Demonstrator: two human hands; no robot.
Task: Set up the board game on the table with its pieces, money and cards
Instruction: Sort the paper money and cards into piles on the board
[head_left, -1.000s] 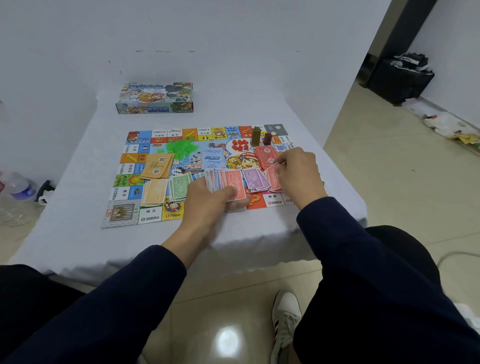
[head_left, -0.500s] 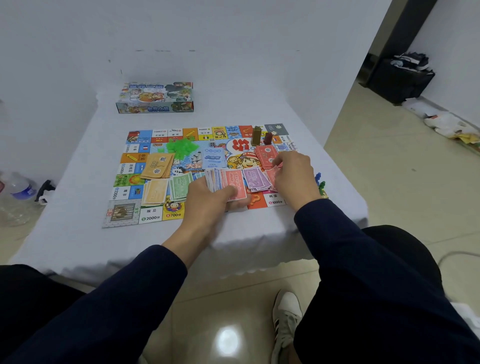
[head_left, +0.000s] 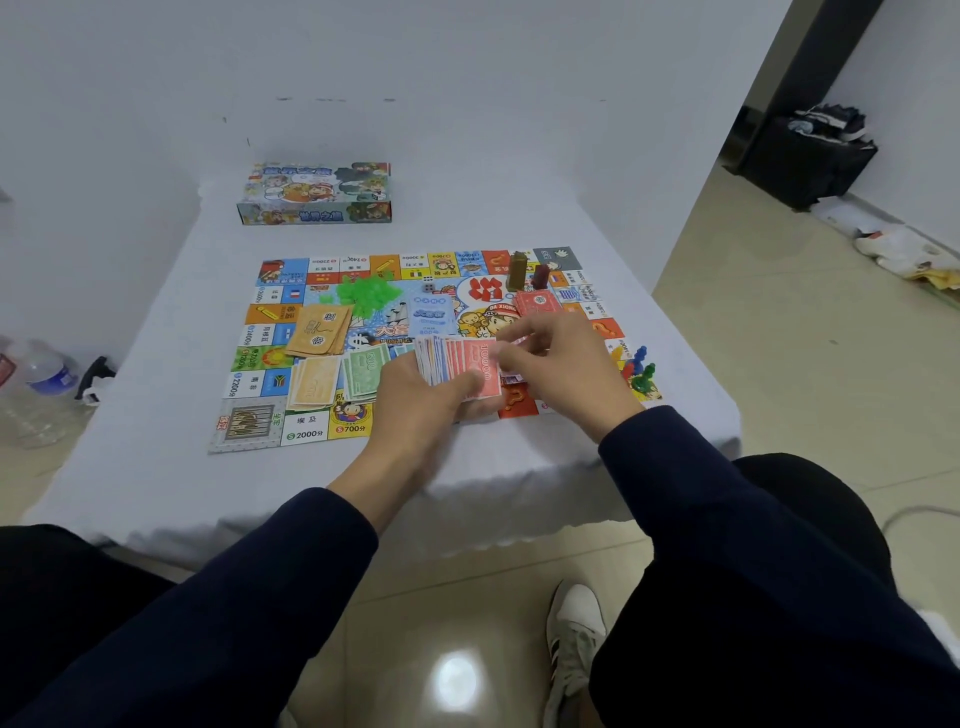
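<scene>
Looking down past my dark sleeves, I see my left hand (head_left: 415, 395) gripping a fanned stack of play money (head_left: 460, 366) over the near edge of the game board (head_left: 306, 434). My right hand (head_left: 563, 366) meets it from the right, thumb and fingers pinching the red top note. Just right of that hand, coloured pawns (head_left: 638, 370) cluster on the board's right edge. Left of the fan lie green notes (head_left: 363, 371) and tan notes (head_left: 311, 384), with tan cards (head_left: 319, 330) beyond them. Farther back sit green houses (head_left: 366, 293), red cards (head_left: 537, 303) and two upright blocks (head_left: 524, 273). The game box (head_left: 317, 195) rests on the white table (head_left: 156, 415) near the wall.
</scene>
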